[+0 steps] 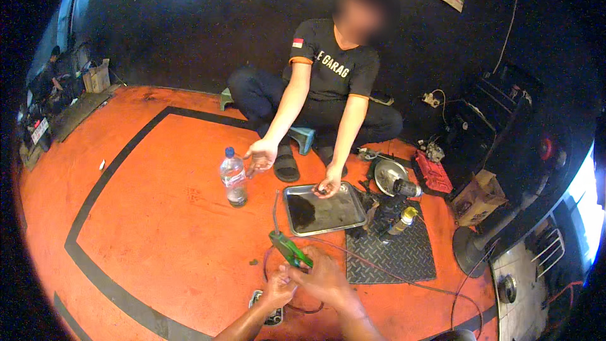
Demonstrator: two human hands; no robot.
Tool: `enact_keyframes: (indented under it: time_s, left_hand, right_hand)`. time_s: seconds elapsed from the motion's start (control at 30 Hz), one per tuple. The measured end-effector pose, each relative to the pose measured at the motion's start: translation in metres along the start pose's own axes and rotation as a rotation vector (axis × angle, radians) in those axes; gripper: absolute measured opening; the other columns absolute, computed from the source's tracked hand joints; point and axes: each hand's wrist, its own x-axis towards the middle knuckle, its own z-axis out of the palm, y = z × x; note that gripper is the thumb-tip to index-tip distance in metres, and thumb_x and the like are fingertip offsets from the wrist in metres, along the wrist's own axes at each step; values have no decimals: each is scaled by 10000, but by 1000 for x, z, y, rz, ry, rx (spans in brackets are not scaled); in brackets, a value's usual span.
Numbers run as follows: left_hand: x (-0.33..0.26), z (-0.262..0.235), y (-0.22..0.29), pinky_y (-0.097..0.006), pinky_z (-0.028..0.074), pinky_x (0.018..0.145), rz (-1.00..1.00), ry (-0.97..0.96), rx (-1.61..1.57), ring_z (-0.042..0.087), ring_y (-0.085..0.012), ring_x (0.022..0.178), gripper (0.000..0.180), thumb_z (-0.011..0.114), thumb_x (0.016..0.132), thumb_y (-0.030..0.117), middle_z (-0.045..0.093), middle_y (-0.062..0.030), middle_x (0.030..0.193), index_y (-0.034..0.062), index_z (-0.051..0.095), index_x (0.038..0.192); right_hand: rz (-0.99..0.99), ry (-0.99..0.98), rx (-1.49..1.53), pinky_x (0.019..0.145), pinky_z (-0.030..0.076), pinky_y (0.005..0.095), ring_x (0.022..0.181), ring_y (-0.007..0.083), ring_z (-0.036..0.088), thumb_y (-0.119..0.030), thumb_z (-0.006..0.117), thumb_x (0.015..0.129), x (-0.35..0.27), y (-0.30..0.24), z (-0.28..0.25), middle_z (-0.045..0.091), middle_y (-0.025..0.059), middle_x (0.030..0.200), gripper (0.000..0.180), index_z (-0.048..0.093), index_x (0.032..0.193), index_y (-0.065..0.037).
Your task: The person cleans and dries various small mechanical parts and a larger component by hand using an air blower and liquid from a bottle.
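My right hand [325, 276] is wrapped round a green air blow gun [289, 249], whose thin metal nozzle points away from me. Pressed up against it, my left hand [278, 290] is closed; what its fingers hold, if anything, is hidden. A dark red air hose [379, 264] runs across the floor near my hands. Below my left hand lies a small metal part [274, 317], partly covered by my wrist. Beyond the gun sits a shallow metal tray [341, 218] with dark liquid in it. Over its far edge, a co-worker's hand [329, 184] holds a small dark piece.
The co-worker [334, 66] sits opposite, another open hand [261, 155] beside a clear bottle [233, 180]. On the right are a black ridged mat [391, 259], a yellow-capped can [404, 221], a metal bowl [390, 175], a red case [432, 172] and a cardboard box [480, 199].
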Motion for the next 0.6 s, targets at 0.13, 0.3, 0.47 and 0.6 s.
enact_keyframes:
  time_s: [0.13,0.3,0.47,0.6]
  left_hand:
    - [-2,-11,26,-282,488,820,-128,15,-134,604,-100,928,129,571,935,-6,662,-20,1038,20,664,1021]
    - [-10,-35,46,-316,509,886,-172,-131,-323,653,-175,963,165,633,922,73,700,-84,1032,-4,666,1064]
    - [-21,-41,65,-383,516,915,-302,-375,-333,651,-220,1006,219,631,943,145,692,-110,1066,-22,658,1082]
    - [-44,-47,44,-393,507,925,-305,-357,-301,638,-218,1034,302,608,967,247,676,-123,1120,-14,651,1114]
  right_hand:
    - [-130,35,84,778,525,368,834,232,672,-463,723,845,-3,-3,4,685,119,941,530,645,1114,-13]
    - [-190,-282,471,813,508,323,946,156,619,-417,663,913,24,35,16,643,77,1123,529,586,1266,-31]
    - [74,-834,535,689,487,226,822,86,580,-343,626,956,32,28,30,634,30,1060,491,529,1368,-94]
    - [161,-702,728,717,526,272,878,118,628,-294,606,966,25,56,62,666,49,1128,404,567,1329,-120]
